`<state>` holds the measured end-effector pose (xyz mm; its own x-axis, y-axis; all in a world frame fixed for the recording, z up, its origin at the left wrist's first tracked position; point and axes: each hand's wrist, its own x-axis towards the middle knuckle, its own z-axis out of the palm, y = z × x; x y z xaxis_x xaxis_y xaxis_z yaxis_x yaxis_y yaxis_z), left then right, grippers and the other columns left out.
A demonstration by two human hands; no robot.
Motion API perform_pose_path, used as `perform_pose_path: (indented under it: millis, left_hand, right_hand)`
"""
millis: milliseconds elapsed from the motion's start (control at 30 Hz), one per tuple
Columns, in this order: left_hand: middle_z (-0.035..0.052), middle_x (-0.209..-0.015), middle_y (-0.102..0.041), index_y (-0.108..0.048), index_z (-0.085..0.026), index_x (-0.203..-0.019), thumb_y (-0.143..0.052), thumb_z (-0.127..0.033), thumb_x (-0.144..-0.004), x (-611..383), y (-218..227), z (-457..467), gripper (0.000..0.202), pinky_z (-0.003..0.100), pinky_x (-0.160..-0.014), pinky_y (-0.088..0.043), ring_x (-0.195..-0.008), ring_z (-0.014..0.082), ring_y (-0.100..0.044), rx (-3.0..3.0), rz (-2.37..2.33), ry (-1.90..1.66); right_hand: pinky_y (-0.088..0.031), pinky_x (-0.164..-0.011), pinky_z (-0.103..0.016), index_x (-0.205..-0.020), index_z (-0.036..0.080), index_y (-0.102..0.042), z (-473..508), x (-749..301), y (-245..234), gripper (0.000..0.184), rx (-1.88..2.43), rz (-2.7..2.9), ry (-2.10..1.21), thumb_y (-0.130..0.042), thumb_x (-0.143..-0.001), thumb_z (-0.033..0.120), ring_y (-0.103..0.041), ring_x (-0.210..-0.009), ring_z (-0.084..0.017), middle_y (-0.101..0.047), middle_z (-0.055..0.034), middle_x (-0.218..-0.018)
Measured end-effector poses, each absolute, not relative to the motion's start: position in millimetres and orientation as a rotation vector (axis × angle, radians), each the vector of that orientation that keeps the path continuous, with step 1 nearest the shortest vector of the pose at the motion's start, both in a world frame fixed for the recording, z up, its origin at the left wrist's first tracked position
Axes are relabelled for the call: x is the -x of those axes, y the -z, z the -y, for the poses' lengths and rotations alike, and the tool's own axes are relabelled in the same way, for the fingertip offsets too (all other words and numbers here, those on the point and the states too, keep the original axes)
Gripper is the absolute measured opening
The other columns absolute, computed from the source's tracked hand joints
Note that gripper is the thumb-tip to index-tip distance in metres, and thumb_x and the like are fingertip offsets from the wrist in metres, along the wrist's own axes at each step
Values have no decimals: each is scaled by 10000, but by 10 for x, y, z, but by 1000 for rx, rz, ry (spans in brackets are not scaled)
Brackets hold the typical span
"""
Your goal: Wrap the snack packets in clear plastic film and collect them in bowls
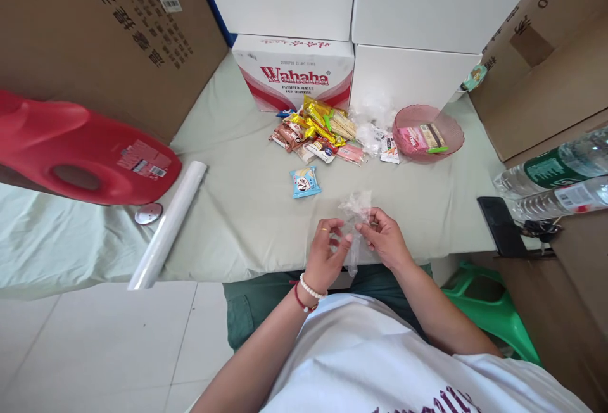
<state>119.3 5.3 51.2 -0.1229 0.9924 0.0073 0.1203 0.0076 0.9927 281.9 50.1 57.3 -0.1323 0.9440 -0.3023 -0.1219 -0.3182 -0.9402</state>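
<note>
- Nearest, well in front of the white-and-red Wahaha cardboard carton (293, 71): left hand (325, 254), with a ring and a white bead bracelet, fingers closed in a pinch on one edge of a thin, crumpled clear plastic bag (355, 210).
- Right hand (386, 239) beside it, fingertips gripping the bag's other edge; bag held upright between both hands, over the near edge of the pale green cloth-covered table (237, 223).
- Green plastic stool (494, 311) low down, far to the carton's front right.
- Black flat phone (496, 226) at the table's edge, front right of the carton.
- Long white roll of film (168, 223) lying aslant, front left of the carton.
- Small blue snack packet (304, 182) alone on the cloth, straight in front of the carton, between it and the bag.
- Two clear plastic water bottles (551, 172) lying on their sides, right of the carton.
- Big red plastic jug (80, 147) on its side, well left of the carton.
- Heap of mixed wrapped snacks (316, 131) just in front of the carton.
- Pink translucent bowl (456, 137) with a few packets inside, just right of the heap, near the carton's right front corner.
</note>
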Motion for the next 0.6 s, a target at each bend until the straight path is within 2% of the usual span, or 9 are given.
perform_pose_path:
  millis: [100, 233, 333, 467, 600]
  left_hand:
    - [82, -1100, -662, -626, -203, -1062, -771, -526, -812, -1272, -465, -124, 434, 301, -780, -529, -952, 188, -643, -1061, -1274, -1161]
    - [-9, -797, -642, -627, -189, -842, -805, -547, -765, -1250, -354, -196, 407, 265, -726, -463, -737, 123, -569, -829, -1234, -1206]
    - [-42, -704, -604, -638, -186, -799, -846, -534, -723, -1159, -313, -208, 412, 242, -656, -409, -648, 93, -489, -739, -1257, -1243]
    - [-39, -717, -625, -655, -189, -814, -857, -509, -721, -1001, -290, -194, 390, 238, -672, -422, -657, 89, -510, -639, -1279, -1299]
    - [12, -882, -716, -623, -193, -800, -885, -453, -686, -874, -313, -166, 387, 263, -745, -504, -780, 118, -628, -475, -1200, -1339]
  right_hand:
    - [-432, -509, -219, -1112, 239, -667, -501, -2788, -589, 529, 1160, 1094, -1727, -895, -672, 422, -516, -614, -91, -604, 36, -843]
    - [-426, -549, -219, -1109, 237, -708, -517, -2828, -578, 490, 1137, 1112, -1814, -893, -687, 403, -534, -672, -103, -657, 7, -888]
    - [-417, -547, -231, -1046, 227, -741, -523, -2902, -579, 438, 1172, 1072, -1805, -891, -688, 430, -522, -665, -112, -653, -1, -864]
    - [-400, -558, -248, -946, 220, -756, -545, -3038, -586, 377, 1258, 989, -1687, -888, -675, 445, -473, -635, -112, -615, 10, -792]
    - [-443, -654, -253, -813, 225, -736, -556, -3196, -596, 260, 1262, 943, -1590, -868, -685, 409, -492, -704, -122, -603, 13, -797]
